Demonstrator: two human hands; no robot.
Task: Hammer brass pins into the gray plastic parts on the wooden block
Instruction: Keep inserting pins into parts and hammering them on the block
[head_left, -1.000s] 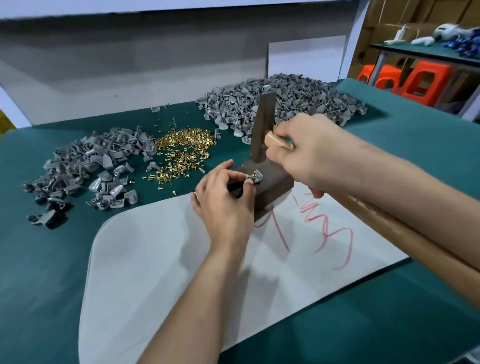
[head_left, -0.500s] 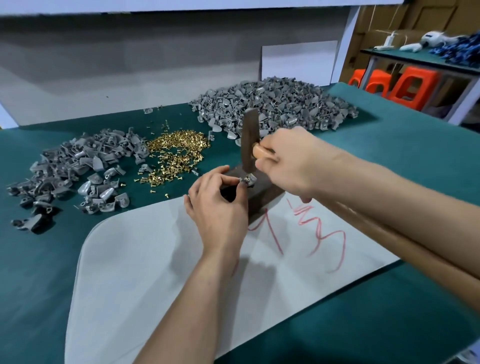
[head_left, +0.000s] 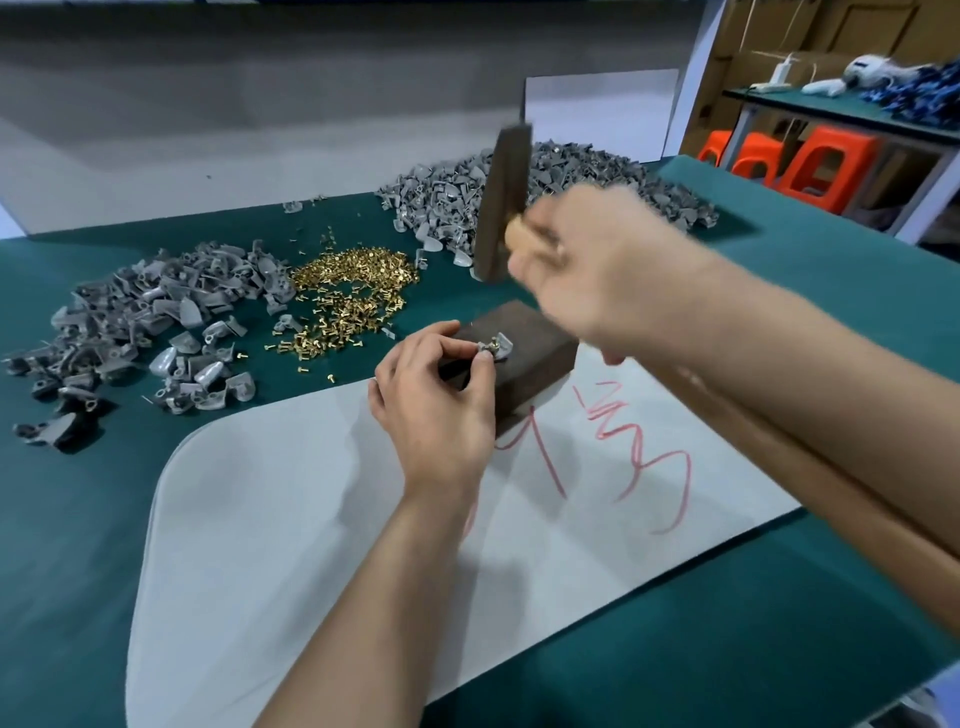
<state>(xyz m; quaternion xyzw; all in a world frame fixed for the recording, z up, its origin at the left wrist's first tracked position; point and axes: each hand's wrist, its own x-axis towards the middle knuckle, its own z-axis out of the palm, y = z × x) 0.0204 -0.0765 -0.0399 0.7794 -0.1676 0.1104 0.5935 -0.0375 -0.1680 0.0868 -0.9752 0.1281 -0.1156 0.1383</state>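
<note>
A dark wooden block (head_left: 530, 348) lies on a white sheet in the middle of the table. On top of it sits a small gray plastic part (head_left: 500, 347) with a brass pin in it. My left hand (head_left: 434, 402) pinches that part against the block with thumb and forefinger. My right hand (head_left: 597, 270), blurred by motion, grips the wooden handle of a hammer. The hammer's dark head (head_left: 501, 205) is raised above and behind the block.
A heap of brass pins (head_left: 353, 291) lies left of the block. Gray plastic parts form a pile at the left (head_left: 145, 322) and a bigger pile at the back (head_left: 561, 192). The white sheet (head_left: 311, 519) has red writing. Orange stools (head_left: 826, 166) stand far right.
The hammer head, which was low over the part on the block, has swung up and away. My left hand keeps its pinch on the part.
</note>
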